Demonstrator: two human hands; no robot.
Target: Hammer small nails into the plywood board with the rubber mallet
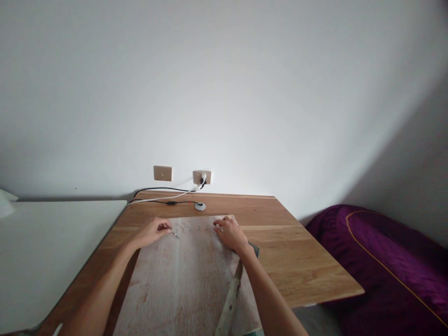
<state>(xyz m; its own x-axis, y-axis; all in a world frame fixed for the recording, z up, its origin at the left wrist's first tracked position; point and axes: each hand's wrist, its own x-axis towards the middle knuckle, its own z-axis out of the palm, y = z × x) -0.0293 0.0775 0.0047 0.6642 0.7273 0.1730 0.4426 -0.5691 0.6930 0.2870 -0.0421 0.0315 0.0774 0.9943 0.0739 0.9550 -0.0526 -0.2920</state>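
A pale worn board (185,275) lies on a wooden table (297,261). My left hand (154,231) rests near the board's far left corner, fingers curled in a pinch on a small metal piece, perhaps a nail (175,234). My right hand (229,233) lies on the far right of the board, fingers bent down and touching its surface. Several tiny nails (191,227) sit on the board between my hands. A hammer (233,294) with a worn wooden handle lies on the board under my right forearm.
A white table (45,252) stands at the left. Black and white cables (164,198) run along the table's back edge to a wall socket (202,177). A small round metal disc (200,206) lies near them. A purple bed (388,261) is at the right.
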